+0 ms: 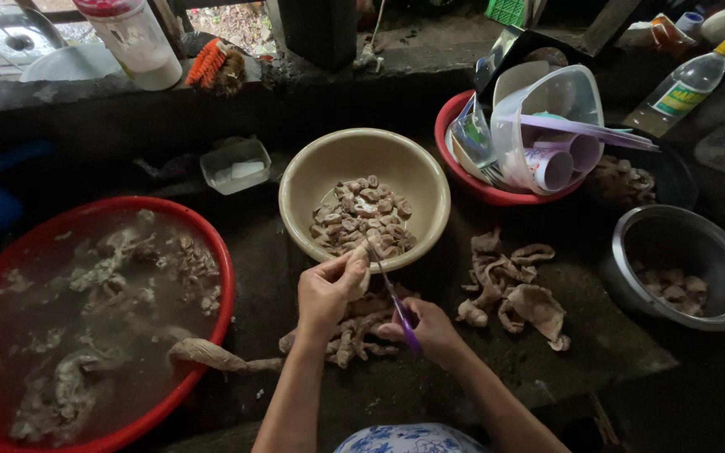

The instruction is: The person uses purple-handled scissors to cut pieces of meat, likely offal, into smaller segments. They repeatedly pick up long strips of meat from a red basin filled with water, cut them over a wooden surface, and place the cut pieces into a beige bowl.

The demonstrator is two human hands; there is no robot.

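Left hand (329,289) lifts, its grip pinching a pale strip (361,273) at the cream bowl's (304,180) near rim. Right hand (430,329) lies lower, grip clenched on purple-handled scissors (396,306); blade tips blur against the strip.

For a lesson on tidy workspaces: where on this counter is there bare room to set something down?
Bare counter lies in front of the steel bowl, right of the loose meat strips. A narrower gap runs between the red basin and the beige bowl. Around both hands it is crowded.
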